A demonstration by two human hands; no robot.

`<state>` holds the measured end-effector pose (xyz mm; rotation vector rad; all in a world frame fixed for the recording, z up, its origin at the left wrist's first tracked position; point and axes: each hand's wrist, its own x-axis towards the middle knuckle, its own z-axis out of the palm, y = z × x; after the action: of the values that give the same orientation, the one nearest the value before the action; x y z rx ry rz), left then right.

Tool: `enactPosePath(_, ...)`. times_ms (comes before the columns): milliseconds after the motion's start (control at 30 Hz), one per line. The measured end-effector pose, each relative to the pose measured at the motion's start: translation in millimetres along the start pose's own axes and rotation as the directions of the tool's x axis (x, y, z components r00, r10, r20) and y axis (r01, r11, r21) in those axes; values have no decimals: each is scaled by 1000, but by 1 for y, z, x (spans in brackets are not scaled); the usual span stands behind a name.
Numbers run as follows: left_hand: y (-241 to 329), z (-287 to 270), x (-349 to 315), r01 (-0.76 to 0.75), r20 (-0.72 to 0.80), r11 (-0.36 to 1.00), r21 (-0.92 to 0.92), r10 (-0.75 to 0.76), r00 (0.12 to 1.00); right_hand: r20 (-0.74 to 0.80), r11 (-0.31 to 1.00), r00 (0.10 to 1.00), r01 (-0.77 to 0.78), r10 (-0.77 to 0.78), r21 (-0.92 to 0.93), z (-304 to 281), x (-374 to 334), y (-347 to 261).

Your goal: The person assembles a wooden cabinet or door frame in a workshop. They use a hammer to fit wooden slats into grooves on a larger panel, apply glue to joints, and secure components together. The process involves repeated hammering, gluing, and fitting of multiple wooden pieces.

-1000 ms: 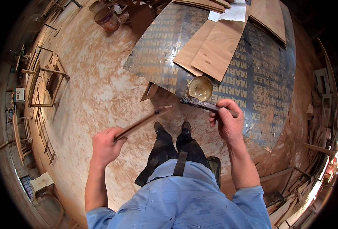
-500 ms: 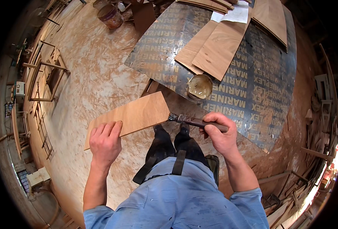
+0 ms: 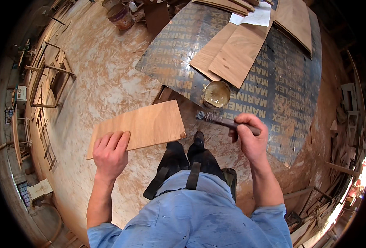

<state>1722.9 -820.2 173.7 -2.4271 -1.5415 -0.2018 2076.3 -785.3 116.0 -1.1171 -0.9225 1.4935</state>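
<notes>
- Dark table [image 3: 290,99], one to two o'clock.
- Two overlapping planks [image 3: 240,53] on it, one o'clock.
- Wooden board [image 3: 143,124], nine o'clock, held off the table.
- Left hand [image 3: 112,155], eight o'clock, fingers gripping the board.
- Right hand [image 3: 251,138], three o'clock, fingers closed around the brush [image 3: 224,121].
- Pot [image 3: 216,87], one to two o'clock, on the table's near edge.
- Brush, bristles toward nine o'clock, apart from board and pot.

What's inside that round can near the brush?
Inside the can, a glossy, yellowish-brown substance shows. How deep it goes, and the can's bottom beneath it, can't be seen.
</notes>
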Motion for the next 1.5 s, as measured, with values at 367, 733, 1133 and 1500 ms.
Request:
enactPosePath(367, 1, -10, 7, -104, -83, 993, -50, 100, 992, -10, 995, 1000, -25, 24, -96, 28, 38, 15)
enactPosePath(733, -2, -6, -2, -83, -90, 994, -73, 76, 993, 12, 992, 999, -36, 38, -119, 25, 39, 12)
enactPosePath(1133, -28, -10, -31, 577, 116, 105, -810, -936, 333, -123, 989, 992, 54, -37, 139, 24, 11, 14)
enactPosePath(1500, -92, 12, -113, -277, 768, -823, -495, -564, 302, 298, 952, 954, -59, -35, 300, 145, -20, 35)
